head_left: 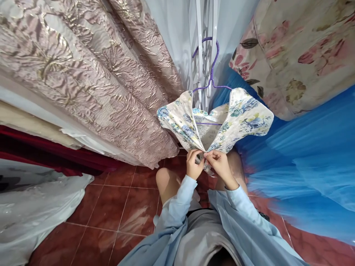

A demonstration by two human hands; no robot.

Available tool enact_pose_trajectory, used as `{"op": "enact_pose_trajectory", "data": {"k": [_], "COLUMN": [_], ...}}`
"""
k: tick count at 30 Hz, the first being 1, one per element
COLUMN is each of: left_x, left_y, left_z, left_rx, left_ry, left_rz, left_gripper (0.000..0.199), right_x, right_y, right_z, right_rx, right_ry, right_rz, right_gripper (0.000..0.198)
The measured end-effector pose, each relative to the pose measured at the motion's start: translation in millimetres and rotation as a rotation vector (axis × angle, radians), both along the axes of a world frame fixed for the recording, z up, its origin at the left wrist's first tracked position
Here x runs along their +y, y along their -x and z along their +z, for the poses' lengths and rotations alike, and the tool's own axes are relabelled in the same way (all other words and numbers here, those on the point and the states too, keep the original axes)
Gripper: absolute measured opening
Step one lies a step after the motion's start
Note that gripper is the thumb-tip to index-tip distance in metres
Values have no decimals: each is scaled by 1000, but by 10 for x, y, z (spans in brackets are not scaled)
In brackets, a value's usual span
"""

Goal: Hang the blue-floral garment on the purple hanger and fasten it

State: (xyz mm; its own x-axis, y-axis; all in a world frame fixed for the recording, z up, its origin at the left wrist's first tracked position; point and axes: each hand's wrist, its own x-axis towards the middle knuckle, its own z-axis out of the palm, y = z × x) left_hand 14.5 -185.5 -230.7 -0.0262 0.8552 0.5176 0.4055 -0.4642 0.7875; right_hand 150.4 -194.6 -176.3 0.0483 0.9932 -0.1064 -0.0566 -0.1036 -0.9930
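Observation:
A cream garment with blue flowers (pixel 251 116) hangs in front of me on a purple hanger (pixel 213 70). Its front opening forms a V that narrows down to where my hands meet. My left hand (pixel 194 163) pinches the garment's edge at the left of that point. Close beside it, my right hand (pixel 219 164) is closed in a pinch on the other front edge. Whatever small fastening lies between the fingertips is too small to make out. The lower part of the garment is mostly hidden behind my hands.
A pink and gold brocade fabric (pixel 111 74) hangs at the left, above dark red cloth (pixel 55 151) and white cloth (pixel 41 207). Blue tulle (pixel 310 166) and a floral cloth (pixel 299 55) fill the right. White straps (pixel 199 22) hang behind the hanger. Red floor tiles (pixel 111 207) lie below.

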Motion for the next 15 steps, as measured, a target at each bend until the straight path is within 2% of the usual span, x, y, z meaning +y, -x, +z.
{"op": "enact_pose_trajectory", "data": {"k": [4, 9, 12, 15], "left_x": [18, -85, -129, -144], "left_y": [-222, -276, -277, -283], "left_z": [-31, -61, -35, -15], "left_rx": [-13, -6, 18, 48], "left_ry": [40, 103, 113, 106], "left_rz": [41, 2, 2, -8], "left_gripper": [5, 4, 4, 6], "right_x": [-69, -72, 74, 319], "right_y": [-32, -77, -58, -25], "right_z": [67, 188, 381, 673], "right_rx": [-5, 19, 29, 22], "right_ry": [10, 24, -39, -130], "right_rz": [16, -61, -100, -135], "right_gripper": [35, 35, 37, 33]}}
